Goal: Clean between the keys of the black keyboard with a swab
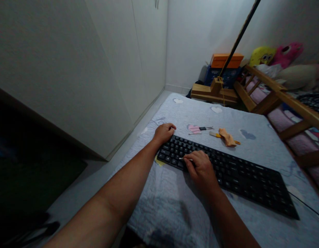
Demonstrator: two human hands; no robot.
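A black keyboard [242, 172] lies at a slant across the quilted cloth [159, 193]. My left hand [164, 132] is at its far left corner, fingers curled in against the edge; what lies under the fingertips is partly hidden. Over the left-hand keys, my right hand [200, 164] pinches a thin white cotton swab [181, 158], its tip down at the keys. Beyond the keyboard lie a slim scissors-like tool [203, 128] with a dark middle and another thin white stick [195, 133]. Beside them is a crumpled orange cloth [228, 138] over a yellow-handled tool [214, 134].
A cable [305, 205] runs off the keyboard's right end. White cabinet doors [118, 62] rise at the left. A wooden bed rail [299, 103] borders the right side. Behind stand a wooden base with a dark pole [239, 38], an orange box [226, 60] and plush toys [263, 56].
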